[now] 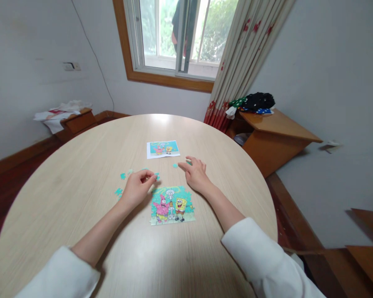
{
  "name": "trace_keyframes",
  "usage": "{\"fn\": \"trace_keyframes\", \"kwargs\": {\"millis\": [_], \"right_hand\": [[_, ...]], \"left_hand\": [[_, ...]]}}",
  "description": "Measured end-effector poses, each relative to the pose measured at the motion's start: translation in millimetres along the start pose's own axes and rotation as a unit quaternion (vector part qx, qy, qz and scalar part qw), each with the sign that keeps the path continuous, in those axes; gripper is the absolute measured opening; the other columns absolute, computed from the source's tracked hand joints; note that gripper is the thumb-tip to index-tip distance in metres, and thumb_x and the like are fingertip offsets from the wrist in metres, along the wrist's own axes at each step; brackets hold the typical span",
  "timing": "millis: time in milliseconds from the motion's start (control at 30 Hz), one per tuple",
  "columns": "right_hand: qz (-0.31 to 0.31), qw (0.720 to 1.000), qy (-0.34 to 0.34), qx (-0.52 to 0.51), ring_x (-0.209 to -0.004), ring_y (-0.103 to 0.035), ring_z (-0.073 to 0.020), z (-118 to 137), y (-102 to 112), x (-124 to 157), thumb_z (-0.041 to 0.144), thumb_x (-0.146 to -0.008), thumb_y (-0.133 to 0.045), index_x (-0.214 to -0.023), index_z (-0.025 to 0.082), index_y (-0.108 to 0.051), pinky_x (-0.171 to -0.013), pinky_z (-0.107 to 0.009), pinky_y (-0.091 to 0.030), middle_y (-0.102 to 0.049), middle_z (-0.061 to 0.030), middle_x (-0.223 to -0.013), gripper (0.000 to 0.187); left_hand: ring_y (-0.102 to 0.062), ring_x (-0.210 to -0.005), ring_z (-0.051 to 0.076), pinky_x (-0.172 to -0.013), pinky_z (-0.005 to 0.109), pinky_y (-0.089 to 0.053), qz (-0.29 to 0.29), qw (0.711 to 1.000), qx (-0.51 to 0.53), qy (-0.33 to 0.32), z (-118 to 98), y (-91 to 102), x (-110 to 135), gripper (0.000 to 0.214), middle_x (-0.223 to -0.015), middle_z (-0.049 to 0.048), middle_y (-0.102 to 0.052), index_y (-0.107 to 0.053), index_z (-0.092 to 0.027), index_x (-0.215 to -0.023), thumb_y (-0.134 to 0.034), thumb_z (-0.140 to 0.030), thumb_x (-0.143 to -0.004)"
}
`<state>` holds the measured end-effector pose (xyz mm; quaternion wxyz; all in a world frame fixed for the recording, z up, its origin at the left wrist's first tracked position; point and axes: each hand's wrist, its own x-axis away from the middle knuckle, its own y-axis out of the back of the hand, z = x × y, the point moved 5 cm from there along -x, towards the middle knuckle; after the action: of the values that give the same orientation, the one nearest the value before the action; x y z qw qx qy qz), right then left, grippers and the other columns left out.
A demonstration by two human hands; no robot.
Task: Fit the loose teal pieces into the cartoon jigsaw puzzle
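A partly assembled jigsaw puzzle (173, 205) with cartoon figures lies flat on the round table, its upper edge uneven. Just above its upper left corner, my left hand (139, 185) pinches a small teal puzzle piece (157, 176) between thumb and fingers. My right hand (196, 174) is beyond the puzzle's upper right, fingers stretched out and apart, palm down. Its index fingertip is close to a loose teal piece (175, 165); whether they touch I cannot tell. Another teal bit (189, 162) shows partly beneath its fingers. More loose pieces (122, 176) lie left of my left hand, some partly hidden by it.
A printed reference picture (164, 149) lies beyond my hands on the round table (81, 178). Past the table stand a window (180, 37) and a curtain (236, 54). Cloths (256, 102) are piled on a wooden cabinet (276, 124) at right; papers (64, 114) lie at left.
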<state>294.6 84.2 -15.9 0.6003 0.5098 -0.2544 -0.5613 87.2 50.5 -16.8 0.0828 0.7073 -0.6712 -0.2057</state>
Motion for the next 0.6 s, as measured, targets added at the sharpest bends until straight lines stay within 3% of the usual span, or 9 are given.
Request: {"fn": "trace_keyframes", "kwargs": {"millis": [167, 367, 600], "right_hand": [[0.042, 0.998, 0.037, 0.029, -0.130, -0.035, -0.0246, 12.3, -3.5, 0.9, 0.008, -0.085, -0.043, -0.118, 0.029, -0.065, -0.103, -0.048, -0.023, -0.046, -0.0108, -0.139, 0.045], [-0.036, 0.999, -0.024, 0.011, -0.126, -0.040, -0.0245, -8.7, 9.3, -0.1, 0.007, -0.085, -0.039, -0.119, 0.023, -0.064, -0.103, -0.047, -0.023, -0.049, -0.0130, -0.136, 0.045], [-0.050, 0.996, -0.071, 0.009, -0.121, -0.043, -0.0260, -25.0, 15.5, 2.0, 0.009, -0.085, -0.041, -0.107, 0.023, -0.071, -0.101, -0.048, -0.025, -0.054, -0.0121, -0.131, 0.040]], "left_hand": [[-0.042, -0.048, 0.012, -0.050, 0.026, -0.030, -0.004, 1.000, 0.000, -0.005, -6.4, 1.4, 3.4, 0.024, -0.051, -0.0001, -0.056, -0.062, -0.017, -0.061, -0.057, -0.039, -0.069], [-0.042, -0.049, 0.011, -0.051, 0.026, -0.031, -0.005, 1.000, -0.010, -0.010, -7.9, 5.0, 4.8, 0.024, -0.053, -0.0001, -0.055, -0.062, -0.016, -0.061, -0.057, -0.038, -0.070], [-0.042, -0.049, 0.011, -0.050, 0.025, -0.032, -0.007, 0.999, -0.030, -0.020, -6.0, 7.7, 5.4, 0.027, -0.055, 0.0000, -0.057, -0.064, -0.015, -0.065, -0.057, -0.040, -0.071]]}}
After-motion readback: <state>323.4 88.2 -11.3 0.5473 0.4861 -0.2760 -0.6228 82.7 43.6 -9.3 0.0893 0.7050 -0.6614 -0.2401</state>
